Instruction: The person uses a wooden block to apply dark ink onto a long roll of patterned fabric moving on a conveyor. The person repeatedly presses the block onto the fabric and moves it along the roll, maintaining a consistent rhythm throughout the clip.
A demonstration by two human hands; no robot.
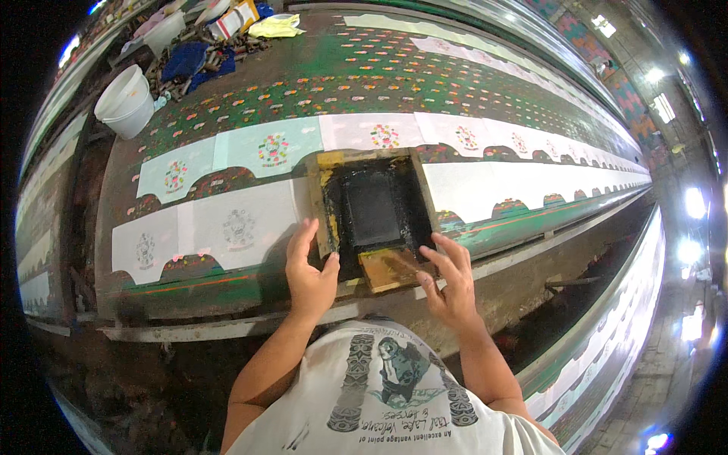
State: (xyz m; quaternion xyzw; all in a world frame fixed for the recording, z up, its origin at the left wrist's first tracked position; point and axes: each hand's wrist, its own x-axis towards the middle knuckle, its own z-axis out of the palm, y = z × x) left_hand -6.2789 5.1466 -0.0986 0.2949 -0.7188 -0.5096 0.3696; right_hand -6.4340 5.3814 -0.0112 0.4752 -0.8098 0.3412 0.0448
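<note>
A wooden screen printing frame (pixel 321 212), its inside coated in black ink, lies across the near row of white fabric pieces (pixel 262 199). My left hand (pixel 309 277) grips its left side near the lower corner, fingers outside and thumb toward the inner edge. At the lower right corner, my right hand (pixel 453 280) is curled about the frame's side, its thumb by a brown squeegee (pixel 390 271). That squeegee leans over the frame's near end. Fabric to the left carries a grey printed motif (pixel 240 230); white pieces (pixel 478 186) on the right show no print.
The long green printing table (pixel 296 95) is spotted with coloured paint. Beyond the frame runs a row of fabric with colourful prints (pixel 274 150). A white bucket (pixel 126 102), blue cloth (pixel 184 61) and yellow cloth (pixel 274 26) are at the far left. Another fabric-covered table (pixel 607 341) stands at right.
</note>
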